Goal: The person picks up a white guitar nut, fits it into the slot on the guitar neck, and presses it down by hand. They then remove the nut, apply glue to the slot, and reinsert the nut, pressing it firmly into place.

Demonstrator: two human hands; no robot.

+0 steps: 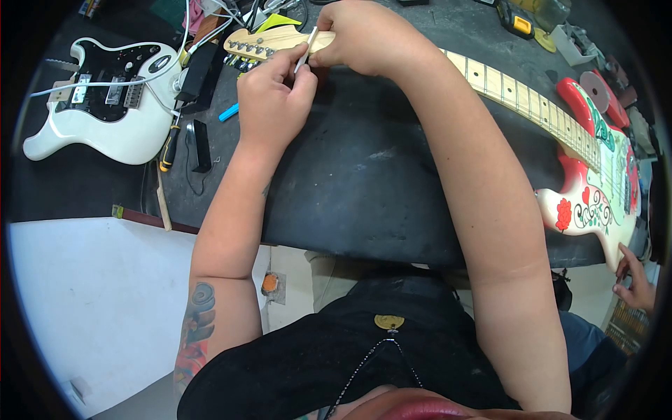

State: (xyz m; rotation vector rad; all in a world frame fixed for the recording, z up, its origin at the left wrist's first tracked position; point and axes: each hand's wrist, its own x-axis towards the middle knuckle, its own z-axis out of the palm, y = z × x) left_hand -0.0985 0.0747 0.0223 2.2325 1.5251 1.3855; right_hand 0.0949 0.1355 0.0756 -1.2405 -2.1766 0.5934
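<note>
A guitar with a painted red and white body [584, 203] lies on the dark bench, its maple neck [521, 94] running up to the left. At the nut end, beside the headstock [269, 43], my left hand [276, 87] pinches a thin pale strip [306, 50]. My right hand [360, 38] is bent over the neck, its fingers closed at the same strip near the headstock. My right hand and forearm hide part of the neck.
A white guitar body [105, 133] lies at the left, with a screwdriver [169, 148], a black box [201, 77] and cables beside it. Another person's hand [635, 281] is at the painted body's lower edge. A yellow and black tool [516, 22] lies at the back right.
</note>
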